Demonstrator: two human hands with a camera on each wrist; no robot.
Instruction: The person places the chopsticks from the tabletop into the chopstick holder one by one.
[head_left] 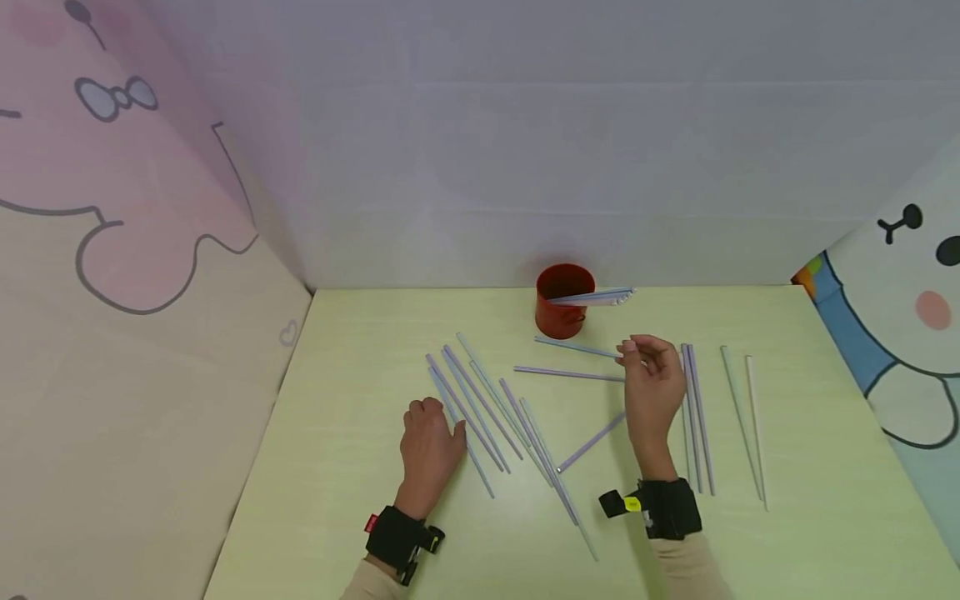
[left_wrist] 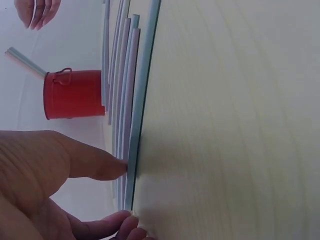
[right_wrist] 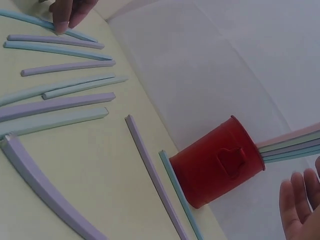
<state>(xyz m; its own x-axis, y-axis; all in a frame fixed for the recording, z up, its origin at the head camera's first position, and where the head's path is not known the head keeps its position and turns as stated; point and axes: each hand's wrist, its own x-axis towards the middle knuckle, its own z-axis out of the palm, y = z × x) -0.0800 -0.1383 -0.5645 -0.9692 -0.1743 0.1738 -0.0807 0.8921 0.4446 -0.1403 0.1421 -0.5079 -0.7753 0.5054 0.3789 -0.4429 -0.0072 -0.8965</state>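
Note:
My left hand point(head_left: 431, 450) rests low at the left of a loose group of sticks. Its thumb touches a light blue stick point(left_wrist: 142, 90) lying on the table, and its fingertips are down by that stick's end. My right hand point(head_left: 654, 387), fingers loosely bent and holding nothing, is raised in front of a red cup point(head_left: 553, 321). Several pastel sticks point(head_left: 600, 297) lean out of the cup's mouth. Below the right hand, a blue stick point(right_wrist: 175, 185) and a purple stick point(right_wrist: 152, 170) lie by the cup's base.
Purple, blue and pale green sticks point(head_left: 480, 408) lie slanted across the middle. A single purple stick point(head_left: 592, 442) lies left of the right wrist. More sticks point(head_left: 701, 417) and a white stick point(head_left: 756, 433) lie at the right. A pale wall point(head_left: 450, 167) rises behind the table point(head_left: 337, 350).

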